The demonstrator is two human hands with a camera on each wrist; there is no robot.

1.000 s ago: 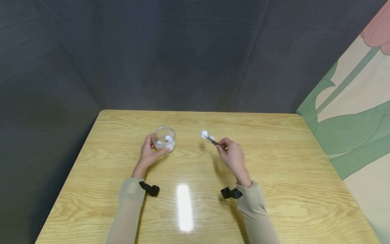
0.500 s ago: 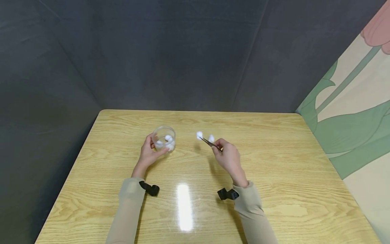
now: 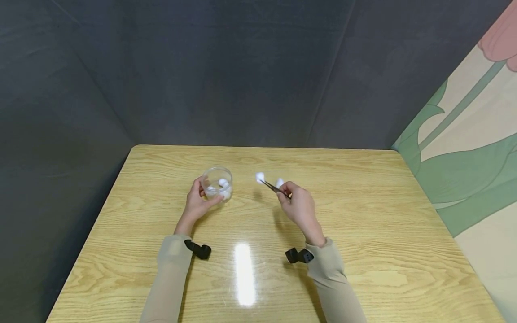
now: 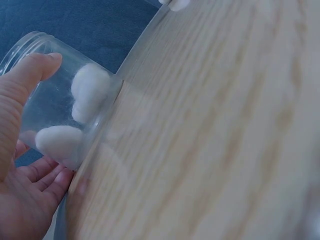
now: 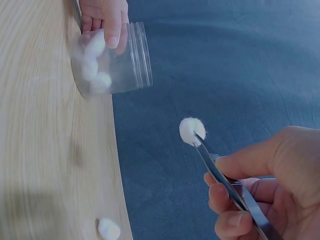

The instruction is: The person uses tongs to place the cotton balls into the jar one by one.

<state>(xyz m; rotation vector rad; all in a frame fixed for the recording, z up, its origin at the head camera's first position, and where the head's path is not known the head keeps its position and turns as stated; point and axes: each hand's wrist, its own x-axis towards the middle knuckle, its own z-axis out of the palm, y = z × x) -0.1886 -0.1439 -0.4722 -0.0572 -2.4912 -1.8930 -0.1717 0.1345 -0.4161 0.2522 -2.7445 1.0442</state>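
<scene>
Since a second ago, we see our right hand (image 3: 300, 207) carry the tweezers (image 3: 274, 187) and their cotton ball (image 3: 260, 177) leftward, closer to the jar (image 3: 217, 181); the ball now hangs above the table (image 3: 363, 215), roughly midway between the jar and the loose ball (image 3: 279, 182) it has left behind. We judge this to be the carry stage, with the pinched ball not yet over the jar's mouth.

Going left to right: our left hand (image 3: 198, 202) has not shifted. Its fingers and thumb curl round the clear jar, steadying it upright on the table. In the left wrist view the thumb (image 4: 22, 90) lies along the jar wall, and at least two cotton balls (image 4: 90, 85) sit inside. Next comes the carried ball, gripped at the tweezer tips; the right wrist view shows it clear of the jar. Just right of it the loose ball rests on the wood, near our right hand. That hand pinches the tweezers between thumb and fingers (image 5: 235, 197), squeezing them closed.

Black wrist cameras (image 3: 199, 249) sit on both beige sleeves (image 3: 169, 278).

The table is pale wood with strong grain and a bright glare strip near us. Dark grey padded walls close the left and back; a panel with green leaves and a pink flower stands at right.
</scene>
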